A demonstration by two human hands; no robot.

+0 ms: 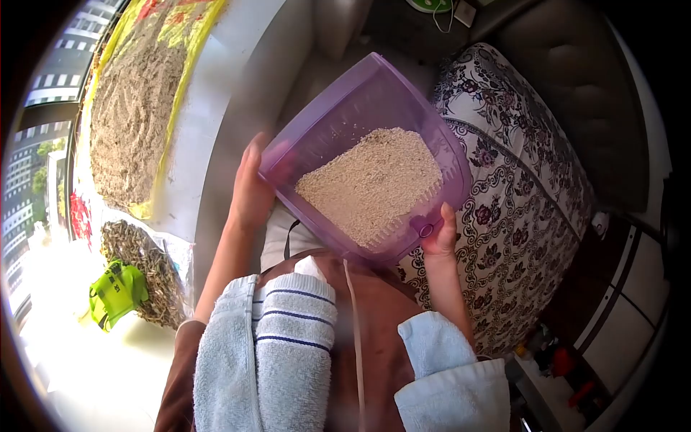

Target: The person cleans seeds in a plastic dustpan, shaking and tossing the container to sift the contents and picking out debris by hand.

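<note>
A purple translucent plastic bin is held up before my body, tilted, with pale granular material heaped toward its lower right. My left hand grips the bin at its left corner, the fingers partly hidden behind the wall. At the lower right edge, beside a small round hole, my right hand holds the bin with the thumb up over the rim. Both arms are bare below the pushed-up sleeves and towels.
On the left, a window ledge bears a yellow-edged sheet covered in brown granular material. Below it lie dried plant pieces and a bright green bag. A bed with a floral cover stands on the right.
</note>
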